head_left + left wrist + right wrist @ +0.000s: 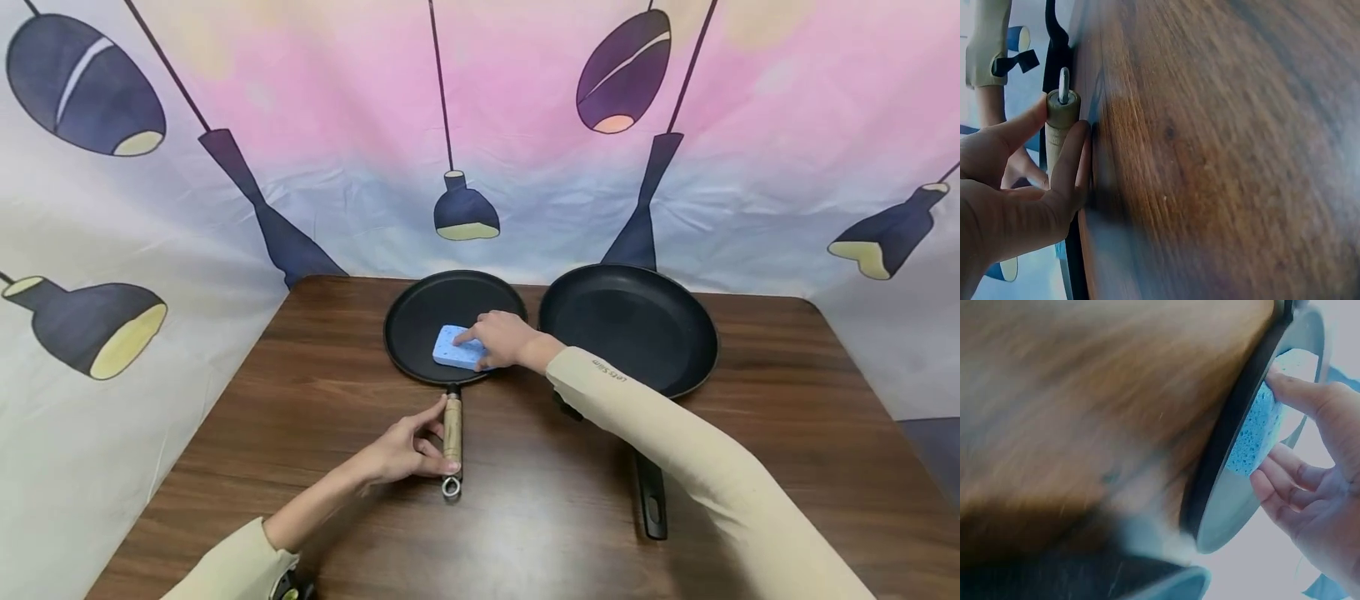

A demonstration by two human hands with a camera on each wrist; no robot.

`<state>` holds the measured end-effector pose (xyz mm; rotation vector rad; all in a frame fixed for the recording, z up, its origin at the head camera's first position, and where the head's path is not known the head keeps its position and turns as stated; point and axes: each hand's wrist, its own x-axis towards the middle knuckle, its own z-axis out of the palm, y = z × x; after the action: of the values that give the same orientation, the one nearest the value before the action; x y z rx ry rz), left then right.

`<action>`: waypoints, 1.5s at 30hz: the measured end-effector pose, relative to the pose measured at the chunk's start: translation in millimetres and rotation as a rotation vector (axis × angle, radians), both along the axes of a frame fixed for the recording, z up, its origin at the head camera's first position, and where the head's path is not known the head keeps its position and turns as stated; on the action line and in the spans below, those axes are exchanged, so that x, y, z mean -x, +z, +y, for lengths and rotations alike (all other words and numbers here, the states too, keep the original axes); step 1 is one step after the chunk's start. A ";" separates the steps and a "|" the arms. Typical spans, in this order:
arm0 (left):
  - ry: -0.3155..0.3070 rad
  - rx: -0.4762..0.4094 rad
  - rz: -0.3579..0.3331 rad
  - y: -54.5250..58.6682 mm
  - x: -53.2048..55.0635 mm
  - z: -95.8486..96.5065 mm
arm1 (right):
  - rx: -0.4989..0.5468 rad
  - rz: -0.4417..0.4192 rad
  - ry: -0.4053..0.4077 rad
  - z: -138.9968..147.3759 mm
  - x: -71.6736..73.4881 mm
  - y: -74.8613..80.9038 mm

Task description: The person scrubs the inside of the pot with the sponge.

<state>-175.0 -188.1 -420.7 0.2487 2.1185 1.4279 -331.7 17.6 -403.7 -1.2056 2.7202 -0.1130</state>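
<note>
A flat black pan [420,325] with a shallow rim lies toward the back of the table. Its wooden handle [452,429], tipped with a metal ring, points to the front. My left hand [401,450] grips that handle between thumb and fingers, as the left wrist view also shows at the handle's end [1063,112]. On the pan's right part lies a blue sponge [448,348]. My right hand [506,337] holds the sponge against the pan's surface. In the right wrist view the porous side of the sponge [1250,437] shows between thumb and fingers.
A larger, deeper black frying pan [626,321] stands close on the right, its black handle [651,500] toward the front. My right forearm crosses over it. Behind the brown wooden table [337,333] hangs a cloth [360,167] printed with lamps.
</note>
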 end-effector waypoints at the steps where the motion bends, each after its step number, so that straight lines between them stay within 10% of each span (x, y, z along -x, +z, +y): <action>1: -0.009 0.010 -0.002 0.5 1.5 -1.0 | 0.016 0.002 0.005 -3.3 -1.5 -1.9; 10: -0.065 0.034 0.028 -2.3 5.1 1.4 | 0.027 0.114 0.040 -39.2 -9.4 -11.7; 17: -0.053 0.013 0.067 -2.4 4.7 -0.4 | -0.054 0.230 -0.040 -69.1 25.7 -16.7; 30: -0.013 -0.002 0.062 -2.0 0.1 -1.4 | -0.028 0.061 -0.378 -27.7 71.3 -11.4; 38: -0.015 0.009 0.035 -3.2 3.7 2.4 | -0.121 -0.101 -0.194 15.5 52.4 11.9; 45: -0.025 0.020 0.041 -1.4 2.1 1.1 | -0.021 -0.079 -0.033 23.7 17.6 5.1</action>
<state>-177.2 -187.0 -422.1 0.2989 2.1541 1.3978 -349.4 41.2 -398.6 -1.1264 2.6672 -0.1335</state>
